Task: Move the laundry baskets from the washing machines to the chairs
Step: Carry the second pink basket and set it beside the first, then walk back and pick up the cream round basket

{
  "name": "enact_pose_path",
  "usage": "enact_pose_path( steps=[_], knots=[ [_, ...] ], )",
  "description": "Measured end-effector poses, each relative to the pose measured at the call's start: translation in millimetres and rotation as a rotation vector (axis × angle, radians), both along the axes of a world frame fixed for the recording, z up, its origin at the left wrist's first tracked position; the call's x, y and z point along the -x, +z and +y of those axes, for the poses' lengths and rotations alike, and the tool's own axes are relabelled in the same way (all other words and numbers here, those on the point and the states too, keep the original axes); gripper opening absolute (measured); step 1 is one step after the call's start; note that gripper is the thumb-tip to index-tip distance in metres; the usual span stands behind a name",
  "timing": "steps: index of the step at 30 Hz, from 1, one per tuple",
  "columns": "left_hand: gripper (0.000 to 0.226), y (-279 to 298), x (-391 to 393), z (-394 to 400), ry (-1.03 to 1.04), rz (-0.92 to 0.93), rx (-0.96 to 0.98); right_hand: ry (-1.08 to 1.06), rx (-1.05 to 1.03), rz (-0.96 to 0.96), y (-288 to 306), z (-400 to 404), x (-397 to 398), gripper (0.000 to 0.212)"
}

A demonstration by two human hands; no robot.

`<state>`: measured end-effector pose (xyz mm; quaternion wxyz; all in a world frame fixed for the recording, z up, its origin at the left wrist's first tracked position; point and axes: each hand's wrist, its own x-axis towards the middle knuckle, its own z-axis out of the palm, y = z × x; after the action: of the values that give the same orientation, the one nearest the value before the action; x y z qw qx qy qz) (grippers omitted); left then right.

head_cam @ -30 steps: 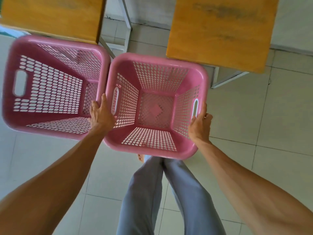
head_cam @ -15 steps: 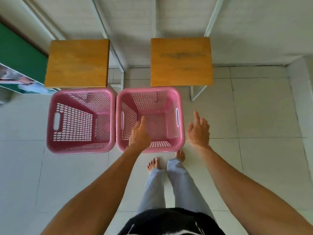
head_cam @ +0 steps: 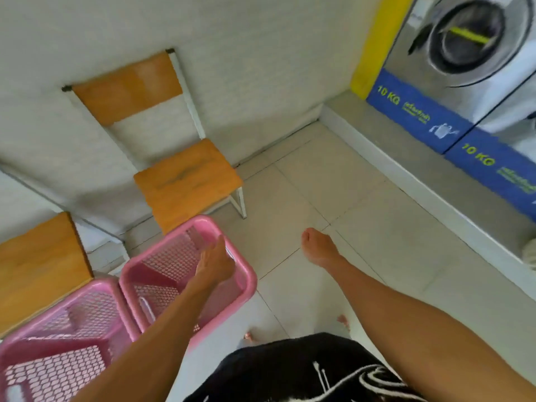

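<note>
Two pink mesh laundry baskets stand side by side on the tiled floor at lower left: the right basket [head_cam: 162, 262] and the left basket [head_cam: 58, 343]. Each sits in front of a wooden chair: the right chair [head_cam: 185, 181] and the left chair [head_cam: 37, 256]. My left hand [head_cam: 216, 262] hovers over the right basket, fingers apart, holding nothing. Over bare floor, my right hand [head_cam: 317, 248] is also empty, with loose fingers. Washing machines [head_cam: 464, 53] stand at the upper right.
The machines rest on a raised grey plinth [head_cam: 406, 175] along the right side, with blue 10 KG labels. A white wall runs behind the chairs. Open tiled floor [head_cam: 362, 227] lies between chairs and machines. A pale rounded object sits at the right edge on the plinth.
Both hands let go of the right basket, which now stands on the floor beside the other. I have straightened up and my view has swung right, bringing the washing machines into sight.
</note>
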<state>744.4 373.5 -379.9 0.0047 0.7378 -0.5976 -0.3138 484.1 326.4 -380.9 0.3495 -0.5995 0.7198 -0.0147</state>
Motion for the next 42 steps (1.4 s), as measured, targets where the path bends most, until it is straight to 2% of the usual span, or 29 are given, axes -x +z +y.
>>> enact_pose_path(
  steps=[4,7,9,15,20,23,29,36,39,42],
  knots=[
    [0.055,0.3,68.1,-46.7,-0.24,-0.065,-0.18,-0.086,0.099,-0.046,11.8,-3.5,66.4,0.03],
    [0.068,6.0,150.8,-78.4,-0.342,-0.077,-0.21,-0.13,0.127,-0.043,19.7,-1.3,133.6,0.038],
    [0.069,10.9,213.5,-93.7,-0.387,-0.027,-0.199,-0.171,0.134,-0.03,21.8,1.7,185.3,0.043],
    [0.056,25.3,405.5,-124.2,-0.62,0.056,-0.136,-0.374,0.143,0.002,26.6,22.5,348.8,0.042],
    [0.067,36.9,550.0,-121.6,-0.811,0.121,-0.157,-0.616,0.156,0.004,35.6,60.7,466.2,0.042],
    [0.067,37.3,623.3,-120.4,-0.919,0.118,-0.139,-0.772,0.151,-0.009,37.2,82.9,522.1,0.044],
    [0.063,25.7,745.2,-105.4,-1.088,0.124,-0.153,-1.031,0.199,-0.04,33.2,114.9,611.8,0.049],
    [0.061,-1.6,873.2,-101.8,-1.188,0.106,-0.251,-1.219,0.158,-0.081,13.6,133.5,721.4,0.047],
    [0.061,-13.3,936.9,-115.8,-1.208,0.072,-0.278,-1.262,0.118,-0.078,9.2,137.9,773.3,0.046],
    [0.063,-12.6,1001.0,-128.9,-1.197,0.057,-0.317,-1.203,0.028,-0.015,11.1,144.7,822.0,0.047]
  ],
)
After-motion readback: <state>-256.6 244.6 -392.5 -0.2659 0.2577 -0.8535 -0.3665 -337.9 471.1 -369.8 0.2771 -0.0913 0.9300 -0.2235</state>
